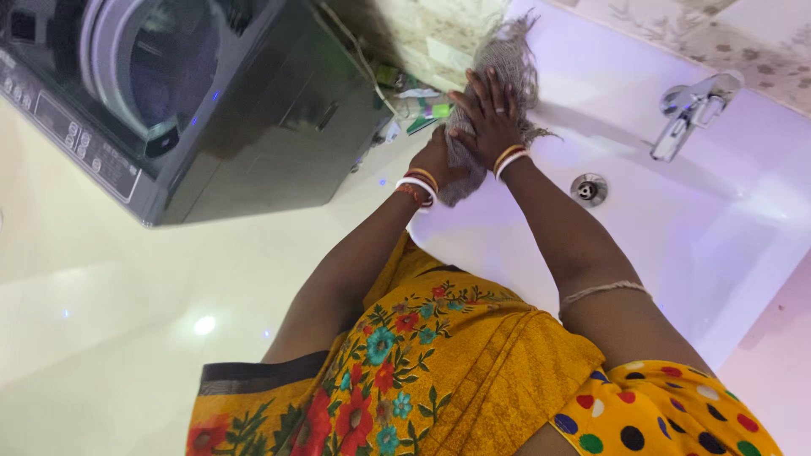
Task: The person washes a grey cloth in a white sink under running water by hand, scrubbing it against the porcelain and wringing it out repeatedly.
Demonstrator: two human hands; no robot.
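A grey rag (498,76) is pressed flat under the spread fingers of the right hand (488,114), while its lower end is clenched in the left hand (441,160) just beside. Both are held over the rim of a white sink (642,228). A chrome tap (691,110) is seen beyond the right hand, a dark washing machine (194,101) beyond the left.

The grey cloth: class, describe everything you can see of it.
The grey cloth looks coarse and loosely woven, with frayed, stringy edges. It is bunched, not spread, and held over the rim of the white sink. The right hand lies flat on it; the left hand grips its lower end.
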